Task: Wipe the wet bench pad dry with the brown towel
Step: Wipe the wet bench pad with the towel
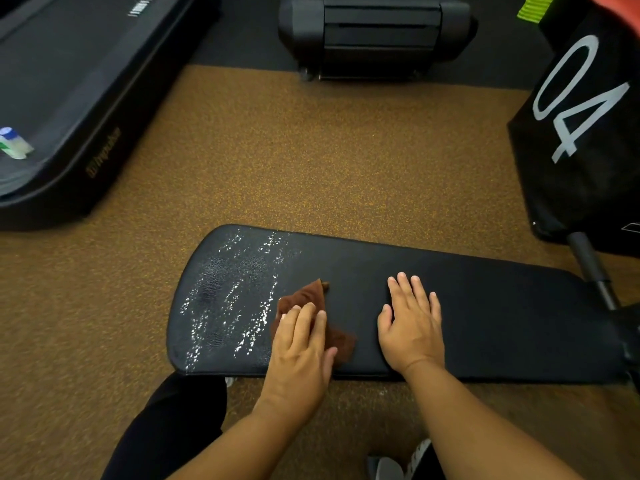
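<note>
A long black bench pad lies across the lower middle of the view. Its left end is covered with shiny water droplets; the middle and right part looks dry. A small crumpled brown towel lies on the pad at the right edge of the wet patch. My left hand presses flat on top of the towel, fingers pointing away from me. My right hand rests flat on the dry pad to the right, fingers spread, holding nothing.
The pad stands over speckled brown floor. A black treadmill deck with a small white bottle is at the upper left. Another black machine sits at the top. A black panel marked 04 stands at the right.
</note>
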### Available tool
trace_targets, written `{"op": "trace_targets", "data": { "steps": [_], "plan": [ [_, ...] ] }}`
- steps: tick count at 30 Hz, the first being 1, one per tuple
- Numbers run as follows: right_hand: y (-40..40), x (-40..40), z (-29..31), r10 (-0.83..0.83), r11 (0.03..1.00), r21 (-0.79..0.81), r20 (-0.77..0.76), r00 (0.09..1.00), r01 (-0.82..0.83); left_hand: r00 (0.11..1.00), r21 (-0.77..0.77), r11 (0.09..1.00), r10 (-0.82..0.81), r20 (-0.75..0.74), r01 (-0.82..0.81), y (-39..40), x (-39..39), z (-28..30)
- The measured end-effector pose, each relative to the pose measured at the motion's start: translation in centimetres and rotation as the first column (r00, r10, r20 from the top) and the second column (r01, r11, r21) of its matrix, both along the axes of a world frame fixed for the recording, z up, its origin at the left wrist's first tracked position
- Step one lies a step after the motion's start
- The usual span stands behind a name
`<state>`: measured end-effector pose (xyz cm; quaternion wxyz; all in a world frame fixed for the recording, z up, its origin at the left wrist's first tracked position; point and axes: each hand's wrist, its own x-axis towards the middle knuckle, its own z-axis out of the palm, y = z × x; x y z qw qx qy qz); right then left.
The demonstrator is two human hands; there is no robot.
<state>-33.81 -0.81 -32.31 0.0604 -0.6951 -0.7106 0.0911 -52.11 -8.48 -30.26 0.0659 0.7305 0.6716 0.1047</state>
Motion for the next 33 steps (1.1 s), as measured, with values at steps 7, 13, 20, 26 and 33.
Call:
{"op": "trace_targets", "data": {
  "steps": [7,13,20,26,33],
  "plan": [
    [0.0,0.0,0.0,0.002,1.000,0.012,0.004,1.000,-0.002,0.989,-0.249,0.964,0.060,-0.135,-0.093,1.5,0.3,-0.4],
    [0.0,0.0,0.1,0.004,1.000,0.010,-0.008,1.000,-0.004,0.977,-0.300,0.952,-0.002,-0.214,-0.064,4.9,-0.1,0.2],
    [0.0,-0.1,0.1,-0.004,1.000,-0.001,0.003,1.000,0.004,0.945,-0.240,0.925,-0.319,-0.070,0.295,3.4,0.1,-0.3],
    [0.0,0.0,0.2,0.000,1.000,0.001,-0.006,1.000,0.000,0.921,-0.226,0.910,-0.376,-0.102,0.346,0.1,-0.6,-0.6],
    [0.0,0.1,0.3,0.003,1.000,-0.003,-0.012,1.000,-0.003,0.967,-0.280,0.953,-0.174,-0.187,0.117,1.0,0.2,-0.3]
  ]
}}
